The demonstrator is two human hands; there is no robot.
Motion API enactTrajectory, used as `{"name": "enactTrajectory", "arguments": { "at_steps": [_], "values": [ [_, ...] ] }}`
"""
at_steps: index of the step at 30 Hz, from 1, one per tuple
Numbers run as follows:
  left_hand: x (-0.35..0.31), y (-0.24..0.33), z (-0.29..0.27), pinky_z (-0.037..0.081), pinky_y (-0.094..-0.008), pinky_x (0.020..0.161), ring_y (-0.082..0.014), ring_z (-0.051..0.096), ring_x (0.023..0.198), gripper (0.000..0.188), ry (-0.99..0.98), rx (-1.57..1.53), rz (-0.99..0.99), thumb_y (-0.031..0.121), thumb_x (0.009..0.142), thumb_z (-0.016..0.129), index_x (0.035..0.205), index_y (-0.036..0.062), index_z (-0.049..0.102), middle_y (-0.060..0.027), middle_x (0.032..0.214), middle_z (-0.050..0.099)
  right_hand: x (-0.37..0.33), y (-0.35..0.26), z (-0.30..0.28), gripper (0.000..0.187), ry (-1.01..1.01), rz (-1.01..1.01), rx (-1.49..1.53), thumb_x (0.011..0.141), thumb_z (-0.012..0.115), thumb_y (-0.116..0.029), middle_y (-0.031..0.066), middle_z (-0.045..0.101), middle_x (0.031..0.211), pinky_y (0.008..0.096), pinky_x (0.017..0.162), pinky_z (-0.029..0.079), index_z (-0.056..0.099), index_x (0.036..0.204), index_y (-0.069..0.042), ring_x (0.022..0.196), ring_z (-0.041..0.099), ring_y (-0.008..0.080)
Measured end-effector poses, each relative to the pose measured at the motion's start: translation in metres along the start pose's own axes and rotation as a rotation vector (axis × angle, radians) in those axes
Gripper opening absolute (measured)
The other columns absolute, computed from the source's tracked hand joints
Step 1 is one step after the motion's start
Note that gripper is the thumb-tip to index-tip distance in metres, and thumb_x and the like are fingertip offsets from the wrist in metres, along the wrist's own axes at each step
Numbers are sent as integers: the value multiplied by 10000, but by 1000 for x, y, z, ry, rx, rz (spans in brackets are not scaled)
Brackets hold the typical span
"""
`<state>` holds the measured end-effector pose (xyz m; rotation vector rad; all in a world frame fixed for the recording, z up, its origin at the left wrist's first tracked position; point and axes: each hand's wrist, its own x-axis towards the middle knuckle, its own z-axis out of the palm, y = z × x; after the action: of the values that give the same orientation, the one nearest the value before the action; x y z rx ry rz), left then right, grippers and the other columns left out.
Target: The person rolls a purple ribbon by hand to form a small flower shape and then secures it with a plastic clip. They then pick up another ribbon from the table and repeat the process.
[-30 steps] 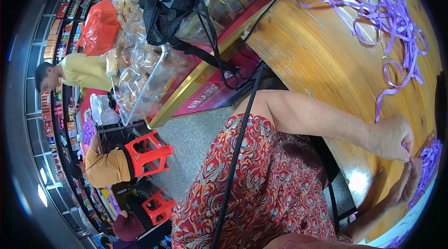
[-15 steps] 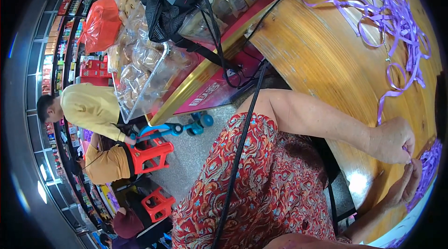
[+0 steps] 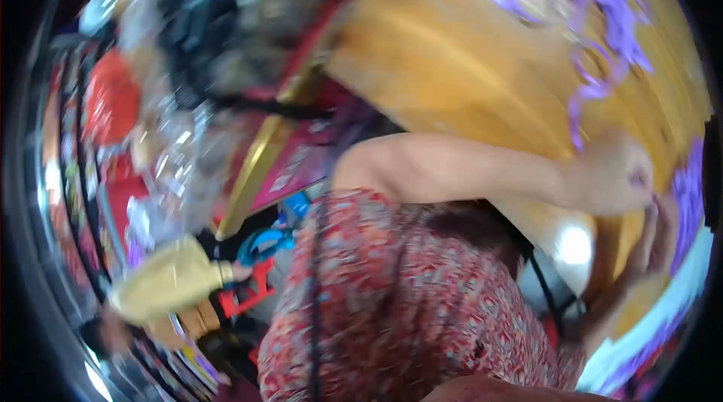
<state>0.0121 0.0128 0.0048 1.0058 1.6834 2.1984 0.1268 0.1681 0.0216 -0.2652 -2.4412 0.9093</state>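
Note:
My left hand (image 3: pixel 611 175) is closed in a pinch above the wooden table. A purple ribbon (image 3: pixel 578 117) trails from beside it toward a tangled heap of purple ribbon (image 3: pixel 602 7). My right hand (image 3: pixel 654 236) has its fingers pressed together, and its fingertips meet those of the left. Motion blur hides what lies between the right fingertips. Close beyond the hands is another bunch of purple ribbon (image 3: pixel 687 191).
The wooden table (image 3: pixel 452 63) fills the upper right. At left are a counter with a gold edge (image 3: pixel 252 172), clear plastic bags (image 3: pixel 181 153), a black bag (image 3: pixel 199 33) and a red bag (image 3: pixel 111 97). A person in yellow (image 3: pixel 166 279) is near a red stool (image 3: pixel 252 293).
The whole view has swung and blurred, so the table and hands appear higher and farther left. The hands stay together at the fingertips. The person in yellow appears lower in the picture.

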Motion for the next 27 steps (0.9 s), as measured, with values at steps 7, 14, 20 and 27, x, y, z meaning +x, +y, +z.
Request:
{"name": "enactTrajectory", "arguments": {
  "at_steps": [7,14,20,27],
  "values": [
    [-3,26,-21,405,-191,557,-35,502,633,123,-165,-46,-236,112,820,652,882,6,658,23,715,600,34,-37,9,183,-125,-311,153,758,589,112,135,629,866,268,715,456,618,928,49,805,597,213],
    [-4,25,-15,318,-148,477,18,415,562,83,-128,-121,-390,86,821,649,854,10,658,83,643,527,29,-31,-5,189,-54,-355,48,739,641,75,109,629,797,262,632,465,635,919,18,720,605,202],
    [-5,26,-13,282,-145,457,23,385,537,76,-107,-64,-412,76,820,649,855,8,659,95,623,506,29,-28,-2,245,-58,-500,4,686,629,140,123,611,794,288,599,433,621,913,47,695,583,220],
    [-5,24,-14,277,-142,454,24,383,532,72,-97,-62,-418,62,814,657,853,2,656,91,622,510,30,-23,4,267,-18,-599,-20,644,635,143,116,597,754,291,570,418,627,889,38,649,571,221]
  ]
}}
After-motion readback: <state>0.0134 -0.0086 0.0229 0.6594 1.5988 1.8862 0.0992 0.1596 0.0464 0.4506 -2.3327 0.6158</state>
